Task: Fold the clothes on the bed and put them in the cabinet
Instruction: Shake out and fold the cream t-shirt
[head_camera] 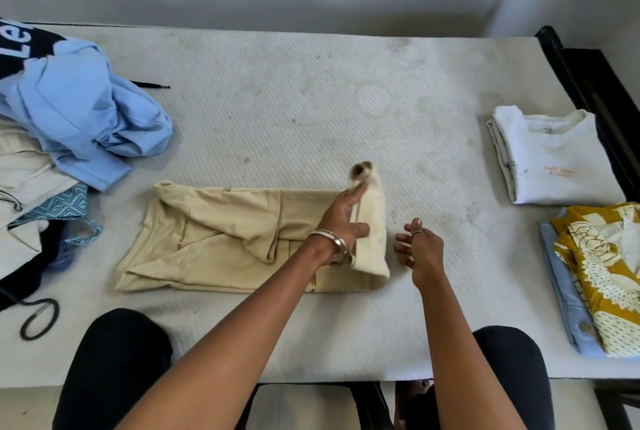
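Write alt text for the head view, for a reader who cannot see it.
A person's left hand presses a half-folded beige garment on a white mattress, while the right hand hovers beside it holding nothing. Unfolded clothes lie at the left, folded ones at the right.

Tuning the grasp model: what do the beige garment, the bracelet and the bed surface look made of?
Beige garment: soft matte knit, probably cotton jersey; it creases and drapes limply. Bracelet on the left wrist: looks like polished metal, silvery with a bright glint. Bed surface: white quilted textile with a fine dimpled pattern, matte and faintly stained.
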Motion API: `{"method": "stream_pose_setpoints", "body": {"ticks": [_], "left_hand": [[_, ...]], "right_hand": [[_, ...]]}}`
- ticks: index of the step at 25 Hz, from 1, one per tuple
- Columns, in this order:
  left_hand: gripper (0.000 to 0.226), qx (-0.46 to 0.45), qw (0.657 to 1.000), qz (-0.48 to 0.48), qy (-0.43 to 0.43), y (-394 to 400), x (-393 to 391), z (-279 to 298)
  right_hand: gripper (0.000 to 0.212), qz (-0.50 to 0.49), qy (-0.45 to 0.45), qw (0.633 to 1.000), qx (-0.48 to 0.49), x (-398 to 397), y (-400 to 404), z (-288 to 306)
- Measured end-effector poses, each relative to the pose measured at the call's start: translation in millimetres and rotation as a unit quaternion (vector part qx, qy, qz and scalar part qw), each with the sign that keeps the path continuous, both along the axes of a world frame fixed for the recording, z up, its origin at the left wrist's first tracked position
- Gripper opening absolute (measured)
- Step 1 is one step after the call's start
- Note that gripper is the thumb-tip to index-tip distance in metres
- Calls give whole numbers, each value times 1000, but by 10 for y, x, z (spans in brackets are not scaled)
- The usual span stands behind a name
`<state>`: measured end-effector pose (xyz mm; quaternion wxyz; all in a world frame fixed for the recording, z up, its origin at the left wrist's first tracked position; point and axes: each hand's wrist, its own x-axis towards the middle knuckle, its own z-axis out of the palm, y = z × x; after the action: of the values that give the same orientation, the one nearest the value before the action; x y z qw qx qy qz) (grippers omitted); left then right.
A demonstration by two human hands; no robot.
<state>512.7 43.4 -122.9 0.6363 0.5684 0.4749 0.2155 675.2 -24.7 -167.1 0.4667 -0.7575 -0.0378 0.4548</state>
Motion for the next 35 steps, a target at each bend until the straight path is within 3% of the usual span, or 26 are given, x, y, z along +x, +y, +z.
{"method": "stream_pose_setpoints", "body": {"ticks": [3,6,10,14,15,17,18,19,20,22,24,25,27,31,35], "left_hand": [[93,-10,997,42,66,-66,-435,-290],[103,49,974,-39,220,-65,-774,-567],[99,99,964,-48,243,-49,-758,-650],[94,138,956,-27,256,-167,-738,-650],[93,157,944,-37,288,-203,-736,-616],[78,264,883,2,389,-272,-676,-574],[62,316,858,49,401,-280,-621,-542],[46,343,855,86,380,-278,-560,-480],[33,321,885,98,323,-259,-493,-362],[33,98,976,77,181,-229,-389,-93],[33,-114,981,149,48,-188,-449,56],[26,-147,970,191,9,-157,-531,66],[5,-136,961,241,2,-80,-796,56],[12,-133,954,269,17,220,-1469,153],[11,-141,948,284,37,453,-2471,204]], "right_hand": [[34,94,-34,995,-1,-29,75,-27],[50,226,-123,964,-61,-241,168,-82],[80,335,-210,915,-78,-474,218,-156],[51,273,-180,943,-53,-447,189,-219],[42,282,-194,937,-63,-446,190,-216],[39,311,-229,917,-96,-485,214,-176],[38,314,-237,914,-103,-523,234,-127],[36,308,-235,917,-96,-572,253,-65],[32,299,-223,925,-74,-629,270,30],[26,304,-148,941,7,-745,286,274],[19,368,-24,926,85,-816,262,475],[20,407,30,907,109,-834,233,541],[27,438,85,885,134,-864,171,612],[26,326,20,937,126,-1022,169,501],[22,328,-7,941,82,-1348,313,287]]}}
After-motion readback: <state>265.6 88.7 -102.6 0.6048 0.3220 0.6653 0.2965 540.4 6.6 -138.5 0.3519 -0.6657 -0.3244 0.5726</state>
